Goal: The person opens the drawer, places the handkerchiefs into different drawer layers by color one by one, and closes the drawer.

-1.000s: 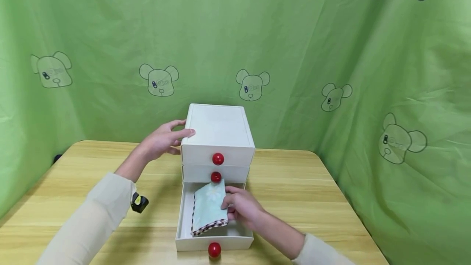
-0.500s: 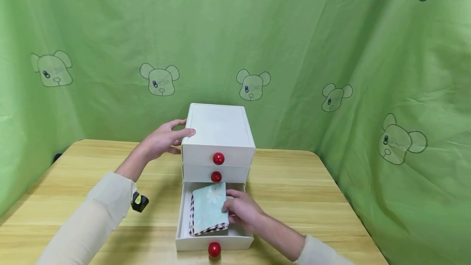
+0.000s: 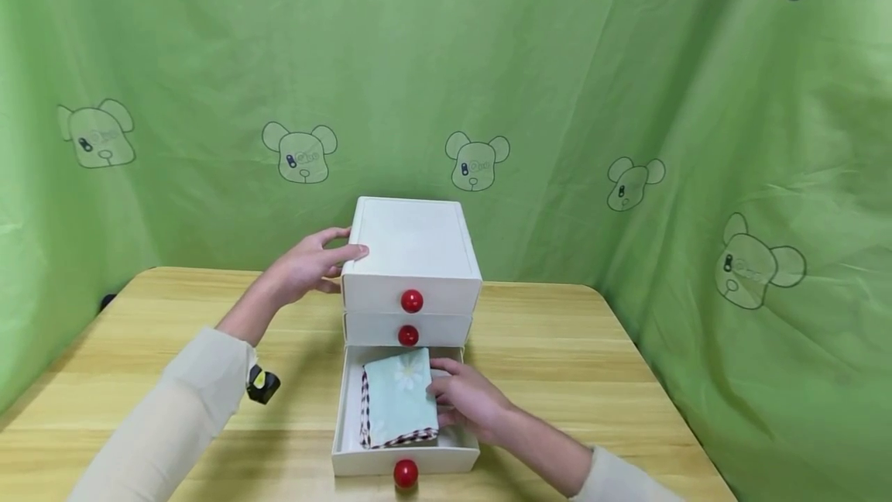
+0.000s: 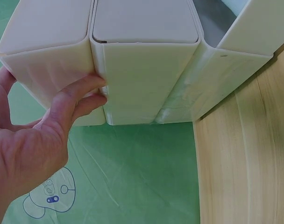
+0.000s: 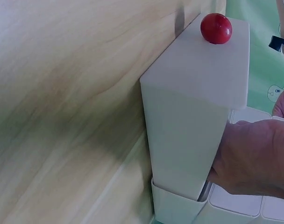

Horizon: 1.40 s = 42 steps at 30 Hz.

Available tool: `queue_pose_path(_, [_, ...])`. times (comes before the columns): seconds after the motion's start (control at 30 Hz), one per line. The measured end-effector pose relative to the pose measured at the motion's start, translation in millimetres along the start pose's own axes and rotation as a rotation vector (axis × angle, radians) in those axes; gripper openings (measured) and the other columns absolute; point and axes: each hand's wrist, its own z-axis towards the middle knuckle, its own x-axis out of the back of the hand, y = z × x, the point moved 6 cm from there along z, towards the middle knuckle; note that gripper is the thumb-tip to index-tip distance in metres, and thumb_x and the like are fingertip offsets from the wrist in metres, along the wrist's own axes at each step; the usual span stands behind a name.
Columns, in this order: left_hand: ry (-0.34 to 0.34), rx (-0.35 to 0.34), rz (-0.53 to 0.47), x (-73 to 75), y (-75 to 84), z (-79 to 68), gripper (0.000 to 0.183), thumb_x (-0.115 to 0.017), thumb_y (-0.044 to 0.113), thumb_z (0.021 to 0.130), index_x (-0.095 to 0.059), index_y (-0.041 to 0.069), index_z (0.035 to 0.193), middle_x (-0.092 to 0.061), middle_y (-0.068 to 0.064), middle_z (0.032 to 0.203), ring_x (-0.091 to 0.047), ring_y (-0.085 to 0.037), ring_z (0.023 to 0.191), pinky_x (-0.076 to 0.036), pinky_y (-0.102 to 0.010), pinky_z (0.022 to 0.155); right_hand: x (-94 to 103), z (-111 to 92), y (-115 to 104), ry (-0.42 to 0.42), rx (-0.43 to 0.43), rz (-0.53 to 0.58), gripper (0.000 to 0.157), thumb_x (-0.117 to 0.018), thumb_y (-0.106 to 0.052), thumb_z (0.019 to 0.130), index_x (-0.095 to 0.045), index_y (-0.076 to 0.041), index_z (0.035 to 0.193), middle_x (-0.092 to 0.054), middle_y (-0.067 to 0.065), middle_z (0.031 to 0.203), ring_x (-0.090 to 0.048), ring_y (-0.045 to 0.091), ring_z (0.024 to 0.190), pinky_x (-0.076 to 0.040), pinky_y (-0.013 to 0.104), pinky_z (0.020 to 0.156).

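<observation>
A light mint-green folded handkerchief (image 3: 400,401) with a white flower and a brown-and-white checked hem lies in the pulled-out bottom drawer (image 3: 404,461). My right hand (image 3: 474,405) reaches in from the right and holds the handkerchief's right edge, thumb over the cloth; in the right wrist view the drawer wall hides its fingertips. My left hand (image 3: 307,266) rests against the upper left side of the white drawer unit (image 3: 414,235). Its thumb lies over the top edge, and in the left wrist view fingers (image 4: 88,86) touch the side panel near a seam.
The top drawer (image 3: 376,294) and middle drawer (image 3: 372,328) are pushed in, with red round knobs on their fronts. A wooden table (image 3: 557,378) carries the unit. Behind and beside it hangs a green curtain (image 3: 390,60) with bear-face prints.
The handkerchief has come down and lies flatter in the drawer, its flower now fully visible. My right hand has shifted slightly right. The left hand stays on the unit.
</observation>
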Motion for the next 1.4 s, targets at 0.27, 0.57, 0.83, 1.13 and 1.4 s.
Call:
queue_pose_path(0.27, [-0.002,-0.001,0.0,-0.2,0.3,0.3,0.091,-0.065,0.041,0.098,-0.009,0.011,0.164,-0.043,-0.025,0.155,-0.042,-0.048,0.142,-0.053,-0.052,0.106,2.7,-6,-6,-0.024,-0.002,-0.029,0.072,-0.057,-0.007,0.093,-0.025,0.004,0.157,-0.058,0.025,0.128,-0.061,0.032,0.109,-0.061,0.044,0.09])
queue_pose_path(0.57, [-0.004,-0.004,0.002,-0.5,1.3,0.4,0.091,-0.065,0.041,0.098,-0.009,0.011,0.164,-0.045,-0.025,0.153,-0.045,-0.047,0.14,-0.053,-0.052,0.105,12.0,-8,-18,-0.023,0.057,-0.048,0.075,-0.058,-0.005,0.091,-0.023,0.005,0.157,-0.038,0.036,0.148,-0.056,0.043,0.119,-0.057,0.051,0.099])
queue_pose_path(0.83, [-0.01,0.0,0.002,-0.7,0.7,0.6,0.091,-0.065,0.04,0.098,-0.008,0.012,0.164,-0.044,-0.025,0.154,-0.044,-0.047,0.141,-0.052,-0.052,0.106,12.5,-12,-20,-0.039,0.052,-0.055,0.073,-0.06,-0.006,0.091,-0.027,0.007,0.155,-0.04,0.035,0.146,-0.055,0.043,0.119,-0.056,0.053,0.1])
queue_pose_path(1.13, [-0.007,-0.002,0.001,-0.5,0.5,0.4,0.091,-0.065,0.041,0.098,-0.009,0.012,0.164,-0.044,-0.025,0.154,-0.044,-0.047,0.141,-0.053,-0.052,0.105,2.2,-20,-23,-0.055,0.114,-0.049,0.047,-0.062,-0.019,0.099,-0.053,0.011,0.134,-0.066,0.023,0.11,-0.068,0.027,0.098,-0.061,0.04,0.095])
queue_pose_path(1.4, [-0.005,-0.002,0.013,-0.7,0.9,-0.3,0.09,-0.064,0.04,0.099,-0.009,0.012,0.164,-0.044,-0.025,0.154,-0.044,-0.047,0.141,-0.054,-0.051,0.105,-17.8,-38,-18,-0.212,0.035,0.012,0.049,-0.059,-0.038,0.101,-0.065,0.008,0.115,-0.073,0.016,0.094,-0.073,0.024,0.084,-0.064,0.041,0.085])
